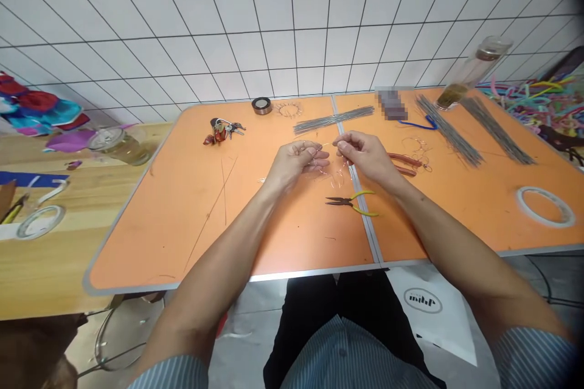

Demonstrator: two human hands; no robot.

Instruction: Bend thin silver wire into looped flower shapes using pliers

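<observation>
- The left hand [298, 162] and right hand [362, 155] each appear to pinch thin wire [326, 144] between thumb and fingertips.
- A light grip should serve best: one hand steady, the other making small, even bends so nothing kinks.
- The held stretch spans the gap between both hands; fine loops [337, 180] show nearer the pliers [349, 201].
</observation>
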